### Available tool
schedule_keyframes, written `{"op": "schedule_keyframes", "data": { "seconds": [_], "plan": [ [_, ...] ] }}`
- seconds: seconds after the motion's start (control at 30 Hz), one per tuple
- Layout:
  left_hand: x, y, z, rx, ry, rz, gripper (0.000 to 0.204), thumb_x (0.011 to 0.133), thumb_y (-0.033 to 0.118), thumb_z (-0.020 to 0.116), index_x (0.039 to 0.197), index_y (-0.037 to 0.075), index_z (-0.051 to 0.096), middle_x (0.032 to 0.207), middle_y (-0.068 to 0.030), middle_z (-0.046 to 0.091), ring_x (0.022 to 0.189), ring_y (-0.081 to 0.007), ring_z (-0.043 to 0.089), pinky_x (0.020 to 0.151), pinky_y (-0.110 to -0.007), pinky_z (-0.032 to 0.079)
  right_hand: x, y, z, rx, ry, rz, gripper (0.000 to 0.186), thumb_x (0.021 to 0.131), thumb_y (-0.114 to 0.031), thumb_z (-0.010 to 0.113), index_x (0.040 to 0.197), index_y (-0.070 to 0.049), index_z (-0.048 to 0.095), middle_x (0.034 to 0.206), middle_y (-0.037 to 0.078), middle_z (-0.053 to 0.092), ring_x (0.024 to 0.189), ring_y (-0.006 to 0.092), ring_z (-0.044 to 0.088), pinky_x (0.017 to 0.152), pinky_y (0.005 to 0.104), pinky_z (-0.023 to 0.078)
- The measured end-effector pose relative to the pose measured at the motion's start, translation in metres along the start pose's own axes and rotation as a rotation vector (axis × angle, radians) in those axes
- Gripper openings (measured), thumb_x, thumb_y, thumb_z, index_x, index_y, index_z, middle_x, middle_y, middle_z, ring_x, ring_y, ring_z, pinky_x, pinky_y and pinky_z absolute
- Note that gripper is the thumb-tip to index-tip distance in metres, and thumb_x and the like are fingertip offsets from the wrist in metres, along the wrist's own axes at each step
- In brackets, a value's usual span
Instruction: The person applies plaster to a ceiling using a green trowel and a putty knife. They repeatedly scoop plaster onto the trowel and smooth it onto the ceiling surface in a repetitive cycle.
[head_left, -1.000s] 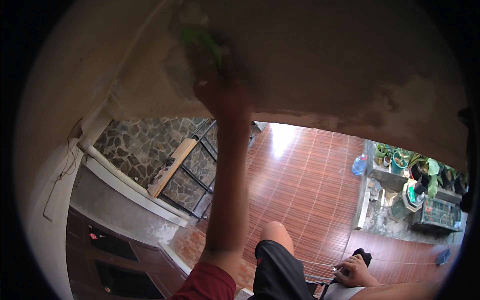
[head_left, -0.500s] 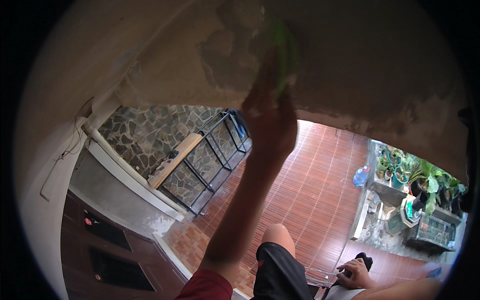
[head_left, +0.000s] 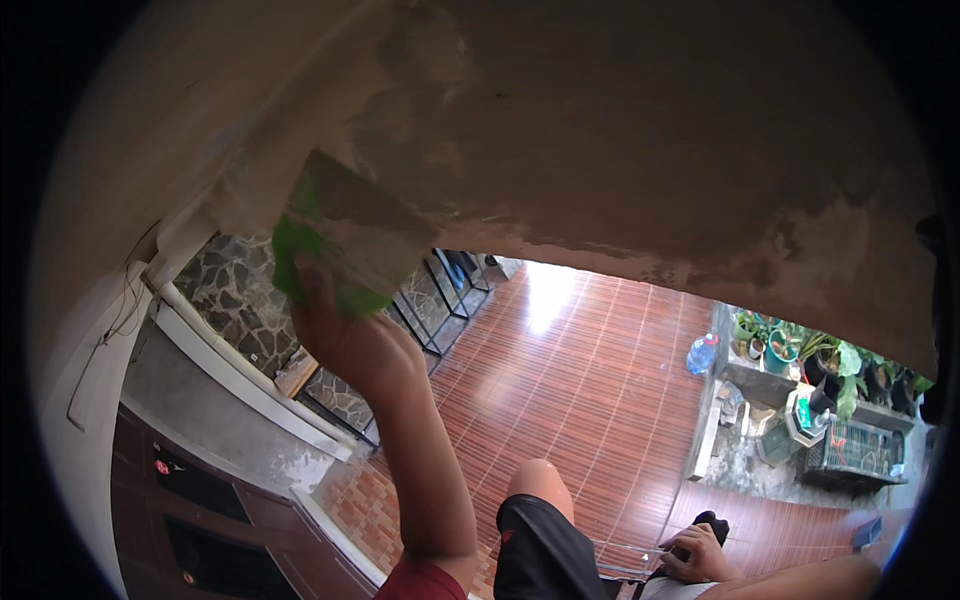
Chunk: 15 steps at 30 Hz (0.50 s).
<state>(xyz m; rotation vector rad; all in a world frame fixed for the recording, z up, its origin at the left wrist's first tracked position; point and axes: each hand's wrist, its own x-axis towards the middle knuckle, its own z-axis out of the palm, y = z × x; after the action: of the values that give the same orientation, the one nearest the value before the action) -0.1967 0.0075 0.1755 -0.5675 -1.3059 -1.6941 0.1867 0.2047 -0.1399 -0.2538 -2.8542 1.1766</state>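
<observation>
My left hand [head_left: 350,335] is raised and closed on the green grip of a broad plaster scraper [head_left: 385,225]. Its wide blade is smeared with grey-brown plaster, and it is near the lower left edge of the overhead plastered surface [head_left: 600,130]. Whether the blade touches that surface is hard to tell. Darker, wet-looking patches mark the plaster. Low on the right, my right hand [head_left: 693,553] has its fingers curled beside a black object [head_left: 714,522], over something pale grey. What it grips is hidden.
Far below lies a red-brown tiled floor [head_left: 580,370]. A black metal frame [head_left: 420,325] stands by the stone wall [head_left: 235,290]. Potted plants [head_left: 850,360], a blue water bottle [head_left: 702,354] and a dark crate [head_left: 855,455] are on the right. A brown door [head_left: 200,530] is lower left.
My left hand has swept left and down with the scraper, from the upper middle to the left edge of the plaster. The view has shifted slightly; my right hand stays low.
</observation>
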Motion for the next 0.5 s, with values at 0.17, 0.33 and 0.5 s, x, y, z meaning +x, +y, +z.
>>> {"op": "schedule_keyframes", "data": {
  "seconds": [0.17,0.33,0.5],
  "plan": [
    [0.014,-0.032,0.057,0.069,-0.093,0.163,0.049,0.099,0.030,0.043,0.130,-0.008,0.048,0.127,-0.0283,0.053,0.116,-0.0338,0.055,0.100,-0.041,0.042,-0.001,0.001,-0.001,-0.008,-0.011,0.013,0.018,0.077,-0.024,0.073,0.089,-0.011,0.072,0.082,0.004,0.069,0.082,0.0194,0.062,0.083,0.0321,0.038],
    [0.009,-0.037,0.108,0.154,-0.147,0.228,0.053,0.099,0.032,0.045,0.134,-0.007,0.044,0.133,-0.0286,0.048,0.124,-0.0349,0.050,0.103,-0.041,0.040,-0.001,-0.006,-0.003,0.015,0.031,0.013,0.018,0.075,-0.022,0.074,0.088,-0.010,0.072,0.083,0.004,0.069,0.082,0.0192,0.062,0.083,0.0322,0.038],
    [-0.012,-0.020,0.120,0.403,-0.179,0.568,0.046,0.097,0.021,0.047,0.134,-0.007,0.044,0.135,-0.0302,0.045,0.128,-0.0446,0.042,0.107,-0.050,0.033,0.003,-0.008,-0.003,0.080,0.047,-0.021,0.016,0.075,-0.021,0.073,0.087,-0.010,0.072,0.083,0.004,0.069,0.080,0.0185,0.062,0.083,0.0322,0.038]
  ]
}}
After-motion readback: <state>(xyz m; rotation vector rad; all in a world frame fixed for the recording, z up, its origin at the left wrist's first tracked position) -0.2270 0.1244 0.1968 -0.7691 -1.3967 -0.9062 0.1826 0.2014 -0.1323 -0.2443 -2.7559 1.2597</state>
